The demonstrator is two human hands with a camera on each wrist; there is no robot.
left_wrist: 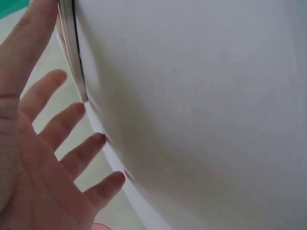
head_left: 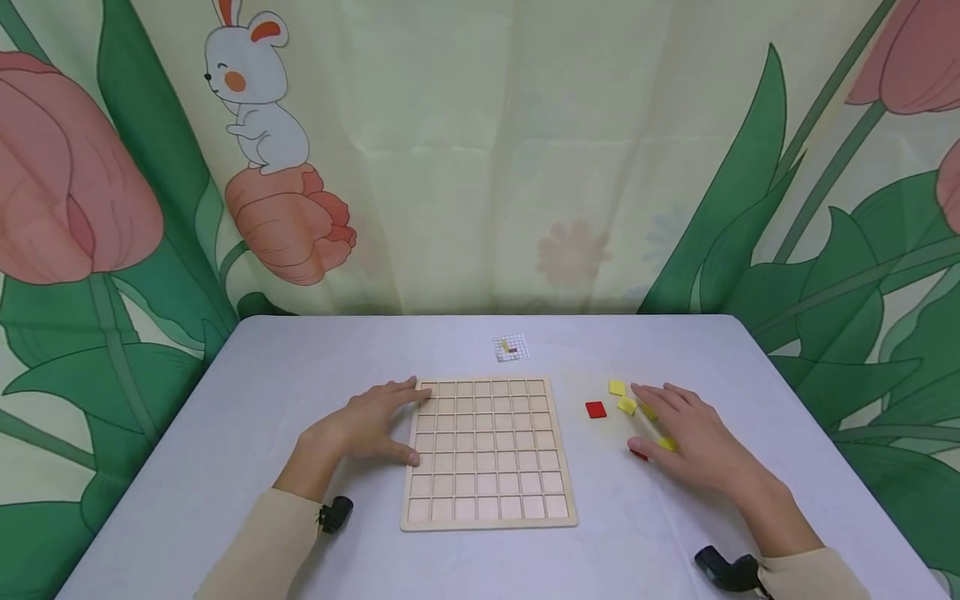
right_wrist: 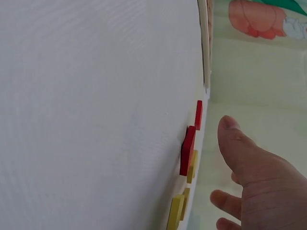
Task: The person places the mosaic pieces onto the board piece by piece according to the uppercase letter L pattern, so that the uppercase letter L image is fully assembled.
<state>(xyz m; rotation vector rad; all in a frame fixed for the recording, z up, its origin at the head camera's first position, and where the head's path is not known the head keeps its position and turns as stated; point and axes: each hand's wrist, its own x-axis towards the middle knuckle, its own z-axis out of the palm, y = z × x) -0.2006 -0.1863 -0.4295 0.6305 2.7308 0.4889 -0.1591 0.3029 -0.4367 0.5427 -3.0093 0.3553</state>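
A square wooden grid board point(head_left: 487, 525) lies flat on the table. Along its left edge my left hand point(head_left: 363, 423) rests with fingers spread, the thumb and a fingertip touching the frame. The left wrist view shows that hand point(left_wrist: 48, 148) with straight fingers beside the board's edge point(left_wrist: 72, 52). To the right, my right hand point(head_left: 693, 437) hovers over loose square tiles, its fingers extended and partly covering them. A red tile point(head_left: 596, 410) and a yellow tile point(head_left: 617, 387) lie left of it. In the right wrist view, red point(right_wrist: 188, 151) and yellow tiles point(right_wrist: 176, 211) lie apart from the thumb.
Behind the board lies a small card point(head_left: 512, 348) printed with a grid and a few coloured squares. A white cloth covers the table point(head_left: 375, 567). A curtain point(head_left: 465, 167) with a rabbit and tulips hangs beyond the far edge.
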